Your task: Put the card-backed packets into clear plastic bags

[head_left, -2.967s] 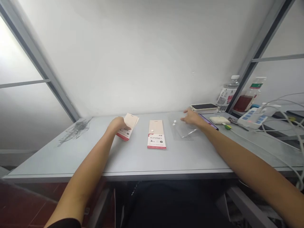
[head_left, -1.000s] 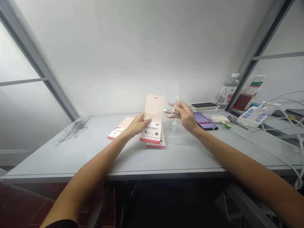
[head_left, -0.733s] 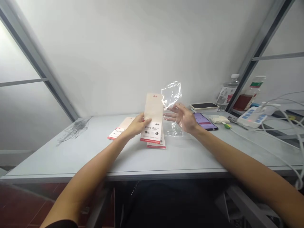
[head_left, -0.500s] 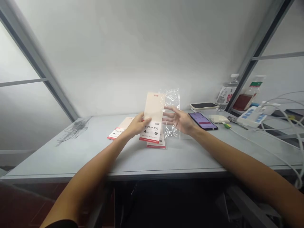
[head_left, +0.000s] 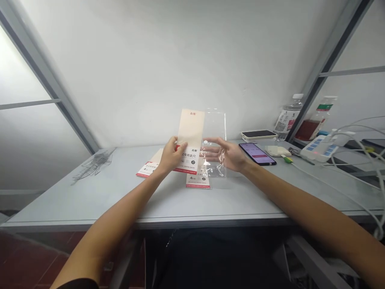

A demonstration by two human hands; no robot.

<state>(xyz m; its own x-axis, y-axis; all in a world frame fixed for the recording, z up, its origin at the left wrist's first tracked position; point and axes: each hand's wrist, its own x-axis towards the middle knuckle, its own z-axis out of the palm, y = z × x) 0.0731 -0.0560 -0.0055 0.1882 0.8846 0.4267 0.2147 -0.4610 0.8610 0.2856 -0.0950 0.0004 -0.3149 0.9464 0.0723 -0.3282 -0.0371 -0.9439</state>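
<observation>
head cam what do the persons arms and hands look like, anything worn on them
Both forearms are bare. The left hand and right hand wear no gloves, and no watch or ring shows. A dark sleeve shows at the bottom edge of the view on the left arm; no sleeve shows on the right arm.

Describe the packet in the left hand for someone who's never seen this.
On the pale grey table, find the person's left hand. It holds a tall cream paper packet with a red band upright, unlike one matching packet and another lying flat.
</observation>
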